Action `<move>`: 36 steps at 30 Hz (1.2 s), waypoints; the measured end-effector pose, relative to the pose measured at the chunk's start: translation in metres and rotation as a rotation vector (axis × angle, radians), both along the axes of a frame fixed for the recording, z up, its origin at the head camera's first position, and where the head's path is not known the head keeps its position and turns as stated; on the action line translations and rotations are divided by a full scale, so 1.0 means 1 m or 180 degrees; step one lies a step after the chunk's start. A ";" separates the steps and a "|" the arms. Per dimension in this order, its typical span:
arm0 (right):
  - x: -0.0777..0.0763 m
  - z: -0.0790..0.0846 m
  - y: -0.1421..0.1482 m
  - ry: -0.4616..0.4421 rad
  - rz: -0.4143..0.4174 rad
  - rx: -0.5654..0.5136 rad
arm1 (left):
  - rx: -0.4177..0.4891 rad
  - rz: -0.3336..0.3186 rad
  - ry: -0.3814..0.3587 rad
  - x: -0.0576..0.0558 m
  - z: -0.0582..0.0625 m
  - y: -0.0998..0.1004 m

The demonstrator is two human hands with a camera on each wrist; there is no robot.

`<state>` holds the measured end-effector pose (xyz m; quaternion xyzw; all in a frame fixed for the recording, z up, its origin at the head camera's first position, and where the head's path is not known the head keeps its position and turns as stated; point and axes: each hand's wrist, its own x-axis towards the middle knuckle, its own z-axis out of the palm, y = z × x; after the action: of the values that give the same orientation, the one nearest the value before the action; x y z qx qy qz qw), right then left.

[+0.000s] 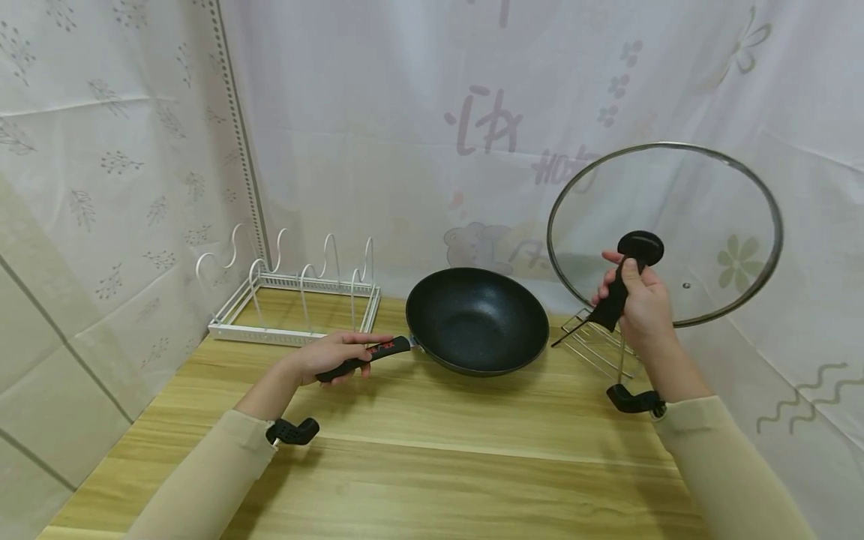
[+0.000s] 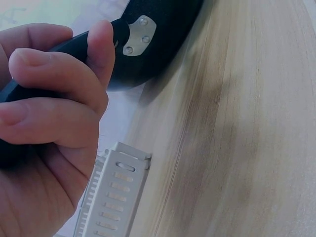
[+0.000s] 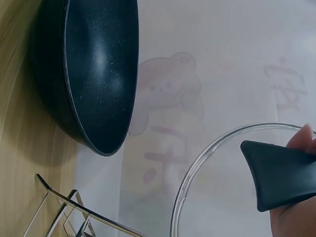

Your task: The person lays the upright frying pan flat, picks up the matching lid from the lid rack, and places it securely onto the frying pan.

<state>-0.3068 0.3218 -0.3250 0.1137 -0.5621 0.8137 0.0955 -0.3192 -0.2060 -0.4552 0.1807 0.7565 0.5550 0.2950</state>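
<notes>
My left hand [image 1: 327, 355] grips the black handle [image 1: 391, 347] of a dark, speckled wok [image 1: 475, 322]. The wok's open side faces up and towards me; I cannot tell if its base touches the table. In the left wrist view, a riveted metal bracket [image 2: 140, 35] joins handle and wok. To the right, my right hand [image 1: 646, 309] holds a large glass lid [image 1: 709, 210] by its long black handle [image 3: 284, 174], with fingers and thumb around the grip. The lid is raised and tilted steeply, its metal-rimmed edge above the table, its handle side towards me.
A white metal rack [image 1: 259, 332] with curved uprights stands at the table's back left. Behind my right wrist is a small wire rack [image 1: 587, 349], partly hidden. Patterned cloth [image 1: 378, 112] hangs behind and at both sides of the wooden table [image 1: 472, 450].
</notes>
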 end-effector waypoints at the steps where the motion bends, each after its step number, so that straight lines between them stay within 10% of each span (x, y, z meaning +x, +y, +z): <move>1: 0.000 0.000 -0.001 -0.0019 -0.0008 -0.0002 | -0.0005 0.0004 0.0002 0.000 0.000 0.000; 36: 0.009 0.005 -0.028 -0.0519 0.0403 0.0057 | 0.0008 -0.0020 0.0054 0.001 0.002 0.001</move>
<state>-0.2977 0.2939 -0.3197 0.0834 -0.5669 0.8196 -0.0032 -0.3181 -0.2054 -0.4536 0.1881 0.7577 0.5535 0.2902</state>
